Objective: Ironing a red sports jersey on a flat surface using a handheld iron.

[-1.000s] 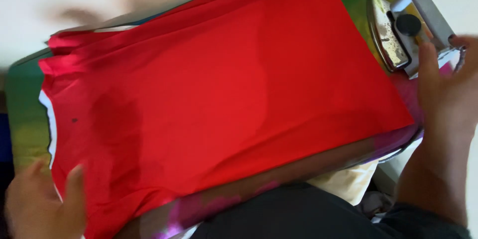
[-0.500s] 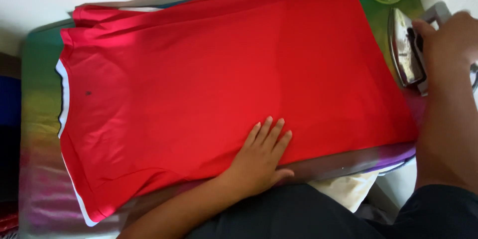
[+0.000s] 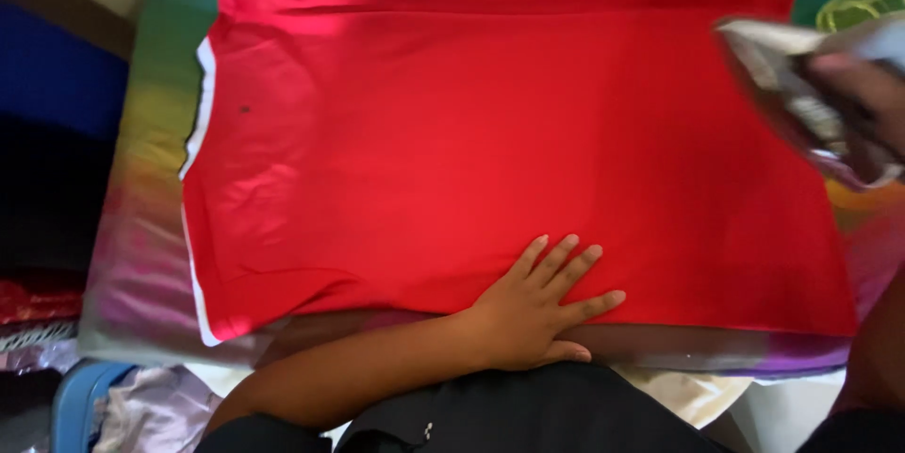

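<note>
Broadly, a padded ironing board (image 3: 141, 255) with a rainbow-coloured cover fills the view and carries a red shirt (image 3: 490, 151) with white trim, spread flat along its length, the body smooth and the sleeve end lying toward the left. That flat spread gives the iron an even surface to work on. To the left of the board sit dark and blue folded clothes (image 3: 47, 114), with a pale blue basket rim (image 3: 80, 396) low in the corner. The left hand (image 3: 533, 307) lies open, palm down, fingers fanned across the shirt's near hem, apparently pinning the fabric so it stays taut and does not slide. At the right edge the right hand (image 3: 863, 90) is clenched around the handle of a silver iron (image 3: 801, 99), blurred, held tilted just above the shirt's right end. A greenish container (image 3: 863, 0) shows behind it.
</note>
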